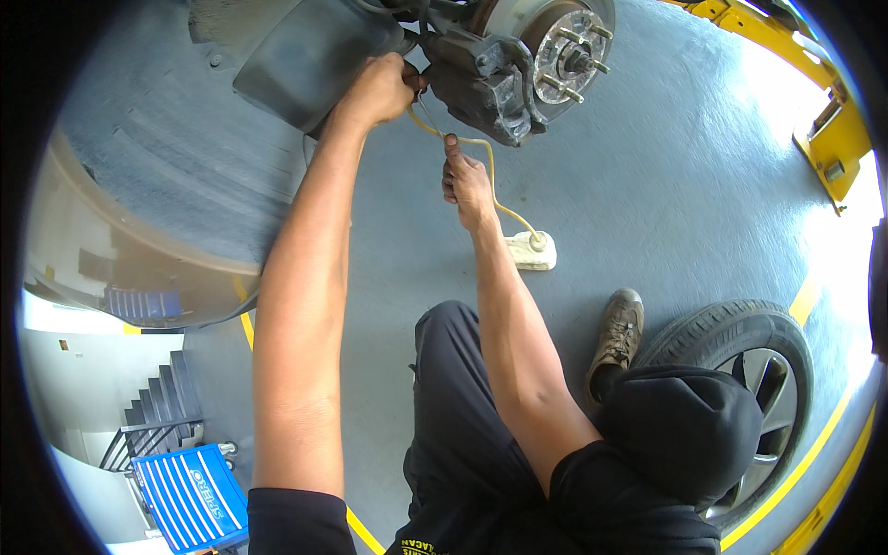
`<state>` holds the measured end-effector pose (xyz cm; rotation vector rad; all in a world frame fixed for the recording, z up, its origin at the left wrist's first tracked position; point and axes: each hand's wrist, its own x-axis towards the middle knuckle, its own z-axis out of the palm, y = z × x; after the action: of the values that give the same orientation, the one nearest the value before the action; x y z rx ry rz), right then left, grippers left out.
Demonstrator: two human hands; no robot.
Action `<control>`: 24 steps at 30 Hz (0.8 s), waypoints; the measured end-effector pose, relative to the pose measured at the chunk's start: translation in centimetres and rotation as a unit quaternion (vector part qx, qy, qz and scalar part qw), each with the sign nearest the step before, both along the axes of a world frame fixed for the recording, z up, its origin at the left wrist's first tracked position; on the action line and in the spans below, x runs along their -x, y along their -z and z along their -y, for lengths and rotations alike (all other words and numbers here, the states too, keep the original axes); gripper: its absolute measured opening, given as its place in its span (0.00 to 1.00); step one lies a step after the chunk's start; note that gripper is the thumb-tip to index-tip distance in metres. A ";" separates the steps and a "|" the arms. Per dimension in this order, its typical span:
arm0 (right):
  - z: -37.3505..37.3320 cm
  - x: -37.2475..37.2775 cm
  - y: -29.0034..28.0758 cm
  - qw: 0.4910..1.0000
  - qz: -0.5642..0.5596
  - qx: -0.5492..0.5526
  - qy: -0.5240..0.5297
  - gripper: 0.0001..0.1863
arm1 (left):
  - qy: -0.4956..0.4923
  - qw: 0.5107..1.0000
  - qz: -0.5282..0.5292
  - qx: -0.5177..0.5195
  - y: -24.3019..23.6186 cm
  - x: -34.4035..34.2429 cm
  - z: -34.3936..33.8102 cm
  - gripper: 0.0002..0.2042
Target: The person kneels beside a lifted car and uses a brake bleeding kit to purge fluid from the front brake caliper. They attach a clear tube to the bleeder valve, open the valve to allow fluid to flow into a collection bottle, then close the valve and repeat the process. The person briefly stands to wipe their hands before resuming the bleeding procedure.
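Note:
My left hand [377, 88] reaches up beside the brake caliper [481, 83], fingers closed at the top of a thin yellow hose [492, 176]; what exactly they grip is hidden. Below it, my right hand [464, 180] grips a slim metal wrench [432, 120] that angles up toward my left hand. The hose runs down to a pale plastic bottle [527, 254] on the floor. Right of the caliper is the bare hub [569, 60] with studs and brake disc. A dark wheel-well liner [305, 51] lies left of my left hand.
The car's bumper [139, 287] curves along the left. A removed wheel [768, 407] lies low at right, beside my shoe. Yellow lift steel [823, 157] stands upper right. A blue tool cart [171, 499] and dark stairs [157, 398] are at lower left, beyond the grey floor [388, 259].

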<state>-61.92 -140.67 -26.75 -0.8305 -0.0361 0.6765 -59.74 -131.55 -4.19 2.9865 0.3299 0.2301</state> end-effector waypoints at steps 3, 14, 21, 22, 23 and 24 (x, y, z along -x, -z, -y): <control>0.0 0.1 -0.1 1.000 -0.003 0.002 0.002 0.35 | 0.001 1.000 0.001 0.004 0.0 0.0 -0.1 0.11; 0.0 0.4 -0.2 1.000 0.008 -0.001 0.019 0.34 | -0.001 1.000 -0.010 -0.018 0.4 -0.5 -1.1 0.13; 1.4 1.2 -2.5 0.993 0.004 0.097 0.064 0.35 | 0.032 0.997 -0.063 0.028 0.8 -1.8 -2.6 0.12; 2.4 1.8 -3.4 0.987 0.049 0.131 0.086 0.35 | 0.033 0.997 -0.067 0.023 0.6 -1.8 -2.9 0.12; 4.0 2.6 -4.2 0.975 0.080 0.182 0.103 0.35 | 0.029 0.997 -0.072 0.006 0.6 -1.9 -3.1 0.13; 5.1 3.5 -5.6 0.957 0.109 0.238 0.123 0.34 | 0.022 0.995 -0.080 0.048 0.6 -1.9 -3.2 0.13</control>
<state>-65.40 -145.77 -21.18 -1.3484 0.0335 0.3554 -57.81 -128.33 -4.75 2.9201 0.2817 -0.0281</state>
